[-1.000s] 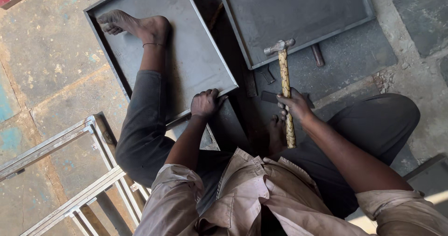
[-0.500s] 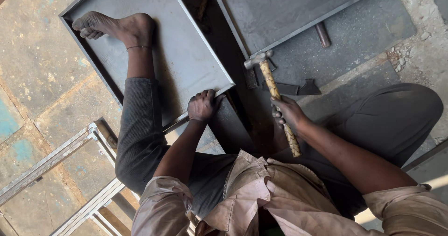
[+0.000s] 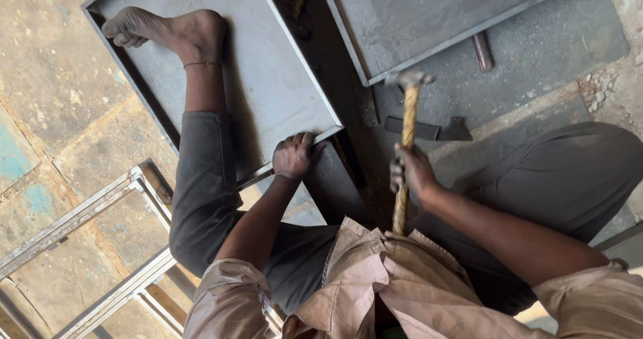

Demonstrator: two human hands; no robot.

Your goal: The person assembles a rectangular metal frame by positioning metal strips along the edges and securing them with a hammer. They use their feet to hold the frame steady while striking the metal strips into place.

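Note:
I sit on the floor with my bare left foot [image 3: 164,31] resting on a grey sheet-metal panel [image 3: 268,78] with a raised rim. My left hand [image 3: 293,155] presses on the panel's near corner, fingers curled over its edge. My right hand [image 3: 413,171] grips the yellowish handle of a hammer [image 3: 406,131]; its steel head points away from me, just above the edge of a second grey metal panel [image 3: 429,17]. Between the two panels runs a dark gap.
A short metal rod [image 3: 481,50] and dark flat metal scraps [image 3: 429,128] lie on the concrete floor by the second panel. A frame of light metal bars [image 3: 100,245] lies at the lower left. My right leg in dark trousers [image 3: 556,178] fills the right side.
The hammer head has swung to the right and stands more upright over the second panel's edge. My left hand has stayed on the panel corner. The view has shifted slightly.

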